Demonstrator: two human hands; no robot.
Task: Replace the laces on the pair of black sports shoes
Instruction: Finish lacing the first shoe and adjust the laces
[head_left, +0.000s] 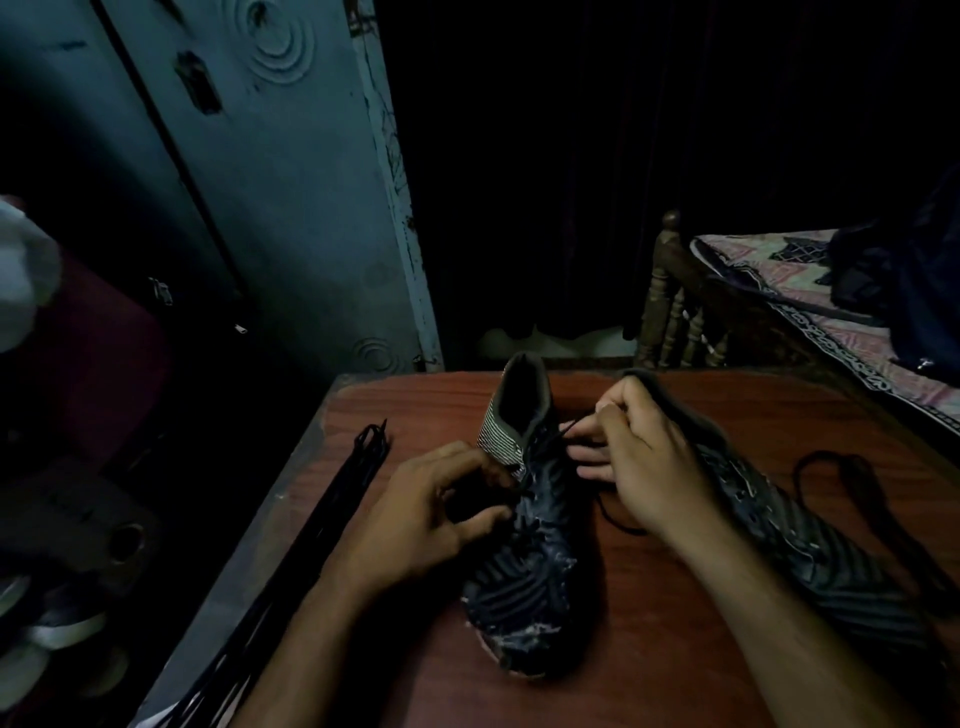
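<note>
While the left hand (426, 512) grips the laced black striped sports shoe (524, 545) at frame centre, the right hand (641, 460) pinches its thin black lace (563, 430) above the reddish wooden table (649, 623).

Right hand (644, 467) covers the collar and upper eyelets of the second shoe (810, 545); its forearm hides part of that shoe's near side. Left hand (421, 509) masks the inner flank of the centre shoe (530, 545); whether its fingertips pinch the lace (550, 441) cannot be determined. Bundle of laces (343, 499) runs off the bottom edge. Bed (831, 312) cut by the right edge. Objects at lower left (52, 613) too dark to identify. Table (649, 649) cut by the bottom edge.
</note>
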